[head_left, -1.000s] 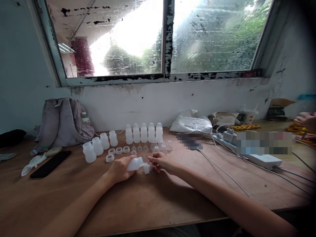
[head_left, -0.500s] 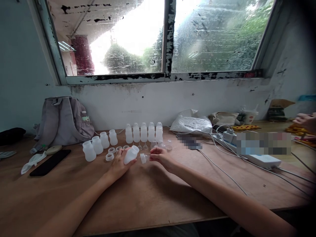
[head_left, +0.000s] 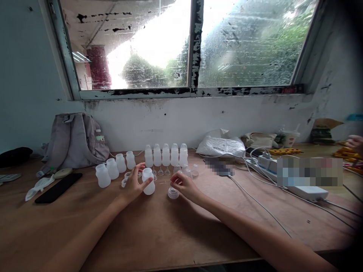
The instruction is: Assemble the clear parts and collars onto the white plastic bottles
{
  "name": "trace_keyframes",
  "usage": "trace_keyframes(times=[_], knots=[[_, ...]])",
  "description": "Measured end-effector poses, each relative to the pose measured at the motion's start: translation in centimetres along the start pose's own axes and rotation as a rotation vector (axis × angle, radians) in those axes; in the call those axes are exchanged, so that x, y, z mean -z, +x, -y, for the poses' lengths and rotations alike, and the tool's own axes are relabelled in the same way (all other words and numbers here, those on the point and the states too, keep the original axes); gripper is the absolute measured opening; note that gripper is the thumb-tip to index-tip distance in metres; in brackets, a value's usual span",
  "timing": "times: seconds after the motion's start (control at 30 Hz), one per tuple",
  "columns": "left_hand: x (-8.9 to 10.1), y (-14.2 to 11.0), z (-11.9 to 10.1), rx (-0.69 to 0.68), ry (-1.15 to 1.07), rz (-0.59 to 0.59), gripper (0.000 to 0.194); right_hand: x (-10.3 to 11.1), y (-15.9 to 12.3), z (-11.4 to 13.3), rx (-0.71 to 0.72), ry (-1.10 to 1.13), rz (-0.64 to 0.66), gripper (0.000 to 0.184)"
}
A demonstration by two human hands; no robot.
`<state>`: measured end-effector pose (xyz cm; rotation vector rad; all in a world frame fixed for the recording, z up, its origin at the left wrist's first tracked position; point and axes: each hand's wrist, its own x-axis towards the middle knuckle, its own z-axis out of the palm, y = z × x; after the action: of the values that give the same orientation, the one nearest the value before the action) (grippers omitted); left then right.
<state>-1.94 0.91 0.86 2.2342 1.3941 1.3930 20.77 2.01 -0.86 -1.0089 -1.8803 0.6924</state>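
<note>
A frosted baby bottle stands upright and uncapped on the table. Around its left side my left hand has its fingers spread, the thumb near the bottle's front; the grip looks loosened. A clear nipple in a screw collar sits low at the tabletop, with the curled, closed fingertips of my right hand at its top. Behind my left hand lie several screw collars, partly hidden. Loose nipples stand in front of a row of capped bottles. Clear domed caps are behind my right hand.
Several open bottles stand at the left, near a black phone and a grey backpack. On the right are a silver pouch, cables and a white power strip. Another person's hand shows at the far right edge.
The bottle, tilted in my left hand before, now stands upright, and that hand's fingers have spread. My right hand has lowered the collar with its nipple from sideways in the air to the tabletop.
</note>
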Motion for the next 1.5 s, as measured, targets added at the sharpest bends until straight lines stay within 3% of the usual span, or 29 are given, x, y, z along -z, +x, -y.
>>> trace_keyframes(times=[0.2, 0.3, 0.43, 0.6, 0.87, 1.2, 1.37, 1.5], knots=[[2.3, 3.3, -0.9, -0.069, 0.165, 0.240, 0.036, -0.1, 0.0, -0.4, -0.019, -0.193, 0.070, 0.018], [3.8, 6.7, -0.1, -0.075, 0.298, 0.187, 0.035, 0.0, 0.0, -0.4, -0.046, -0.259, 0.119, 0.018], [5.3, 11.1, 1.6, 0.077, 0.517, 0.224, 0.039, 0.1, 0.0, 0.1, -0.035, -0.304, 0.140, 0.016], [4.2, 13.8, 4.6, 0.143, 0.590, 0.246, 0.040, -0.2, -0.4, 0.2, 0.047, -0.369, 0.117, 0.012], [0.9, 13.7, 7.7, 0.159, 0.702, 0.239, 0.032, -0.4, -0.6, -0.2, 0.100, -0.465, 0.120, 0.009], [0.6, 13.8, 8.7, 0.136, 0.743, 0.255, 0.032, -0.5, -0.7, -0.3, 0.139, -0.507, 0.132, 0.010], [0.5, 13.4, 7.9, 0.086, 0.745, 0.182, 0.039, -0.4, -1.0, 0.0, 0.151, -0.515, 0.144, 0.014], [0.4, 10.8, 5.4, -0.017, 0.730, 0.090, 0.042, -0.9, -1.4, -0.2, 0.146, -0.547, 0.125, 0.017]])
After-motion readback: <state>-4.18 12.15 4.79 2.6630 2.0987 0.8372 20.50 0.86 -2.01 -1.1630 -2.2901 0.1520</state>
